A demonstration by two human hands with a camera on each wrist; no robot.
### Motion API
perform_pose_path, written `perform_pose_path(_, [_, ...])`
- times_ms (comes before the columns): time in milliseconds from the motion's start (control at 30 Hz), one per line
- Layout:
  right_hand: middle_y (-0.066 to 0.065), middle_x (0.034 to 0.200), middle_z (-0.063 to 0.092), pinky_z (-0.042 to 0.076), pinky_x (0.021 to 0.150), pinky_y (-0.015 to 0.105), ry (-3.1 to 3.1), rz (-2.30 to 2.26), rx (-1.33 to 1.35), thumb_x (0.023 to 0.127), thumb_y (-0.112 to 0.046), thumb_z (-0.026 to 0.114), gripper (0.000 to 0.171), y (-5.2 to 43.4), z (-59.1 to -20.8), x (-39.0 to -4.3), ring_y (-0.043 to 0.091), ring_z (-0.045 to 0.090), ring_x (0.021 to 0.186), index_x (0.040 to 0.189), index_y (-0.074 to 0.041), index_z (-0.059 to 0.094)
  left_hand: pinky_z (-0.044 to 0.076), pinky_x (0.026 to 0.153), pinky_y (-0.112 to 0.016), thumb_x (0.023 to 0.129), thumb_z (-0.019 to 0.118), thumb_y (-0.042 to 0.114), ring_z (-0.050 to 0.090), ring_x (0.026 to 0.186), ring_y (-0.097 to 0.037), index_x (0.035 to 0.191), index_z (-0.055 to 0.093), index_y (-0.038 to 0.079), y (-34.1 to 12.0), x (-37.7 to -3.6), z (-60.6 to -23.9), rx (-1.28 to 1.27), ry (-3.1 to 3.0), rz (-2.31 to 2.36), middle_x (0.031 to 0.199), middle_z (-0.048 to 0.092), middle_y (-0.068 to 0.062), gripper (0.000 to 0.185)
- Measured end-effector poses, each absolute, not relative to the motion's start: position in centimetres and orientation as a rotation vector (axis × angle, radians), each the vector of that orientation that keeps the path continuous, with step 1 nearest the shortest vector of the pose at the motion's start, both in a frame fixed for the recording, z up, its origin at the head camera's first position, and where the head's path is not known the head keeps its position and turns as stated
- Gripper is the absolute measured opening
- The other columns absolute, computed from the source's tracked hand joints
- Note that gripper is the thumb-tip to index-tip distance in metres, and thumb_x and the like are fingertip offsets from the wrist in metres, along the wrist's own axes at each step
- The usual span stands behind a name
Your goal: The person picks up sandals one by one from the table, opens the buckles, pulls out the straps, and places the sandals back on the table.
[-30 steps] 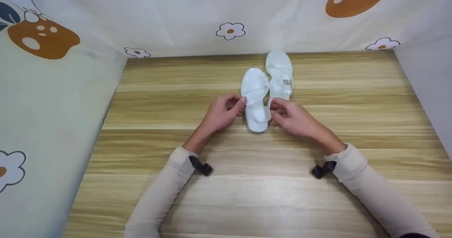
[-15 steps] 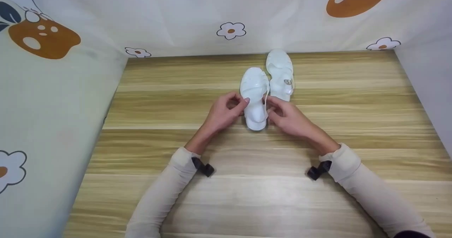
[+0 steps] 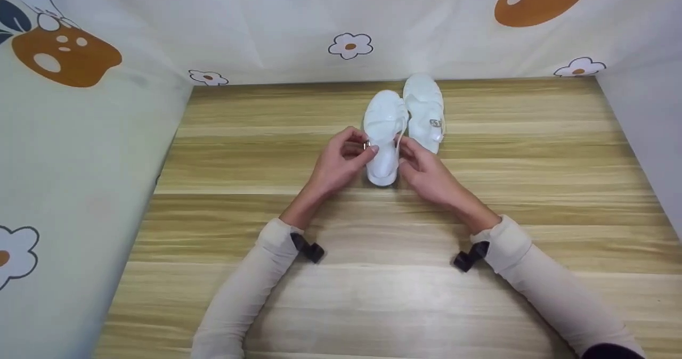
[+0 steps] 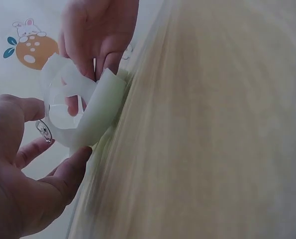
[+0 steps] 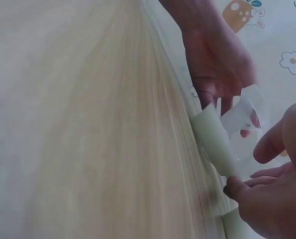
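A white, glossy sandal [image 3: 382,162] sits in the middle of the head view, toe away from me. On its left side my left hand [image 3: 341,162] holds it, thumb at the heel edge and fingers around a metal buckle [image 4: 44,131]. My right hand [image 3: 430,177] grips the opposite side, near the ankle strap. In the right wrist view the pale heel [image 5: 215,139] stands between both hands, with right fingertips at its lower edge. Beside it, farther forward, lies a matching white sandal [image 3: 423,122] with its own buckle [image 3: 436,123].
Both sandals are over a wood-grain surface [image 3: 362,284]. A pale cloth wall [image 3: 266,34] with flower and orange-fruit prints rises behind; the second sandal's toe reaches its foot. More pale walls stand at the left [image 3: 90,151] and right [image 3: 639,119].
Both hands have moved the held sandal forward, toward the back wall, alongside the other one. The right hand has also come in closer to the left. The second sandal has stayed in place.
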State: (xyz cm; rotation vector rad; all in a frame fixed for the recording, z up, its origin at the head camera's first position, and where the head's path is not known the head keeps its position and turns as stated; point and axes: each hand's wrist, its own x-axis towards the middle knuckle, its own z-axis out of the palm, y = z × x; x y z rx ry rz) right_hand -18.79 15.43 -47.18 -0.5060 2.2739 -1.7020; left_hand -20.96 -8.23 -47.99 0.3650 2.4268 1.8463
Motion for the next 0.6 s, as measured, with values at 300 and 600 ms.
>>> perform_pose_path(300, [0.029, 0.172, 0.035, 0.03, 0.134, 0.045, 2.239, -1.811, -0.443, 0.109, -0.001, 0.047, 0.057, 14.1, -47.4, -19.8, 0.037, 0.035, 0.163, 0.163, 0.01, 0.032, 0.06, 0.102, -0.04, 0.102, 0.072, 0.016, 0.074, 0.115, -0.025, 0.125, 0.071, 0.014, -8.6, -22.1, -48.2, 0.413, 2.438, 1.899, 0.127, 0.073, -0.007, 0.023])
perform_pose_path(600, [0.026, 0.172, 0.036, 0.03, 0.134, 0.042, 2.195, -1.89, -0.451, 0.107, -0.002, 0.054, 0.061, 12.6, -47.6, -21.2, 0.033, 0.035, 0.163, 0.163, 0.008, 0.033, 0.062, 0.096, -0.035, 0.103, 0.075, 0.017, 0.075, 0.12, -0.025, 0.122, 0.077, 0.011, -9.2, -22.8, -48.5, 0.356, 2.363, 2.068, 0.13, 0.074, -0.005, 0.02])
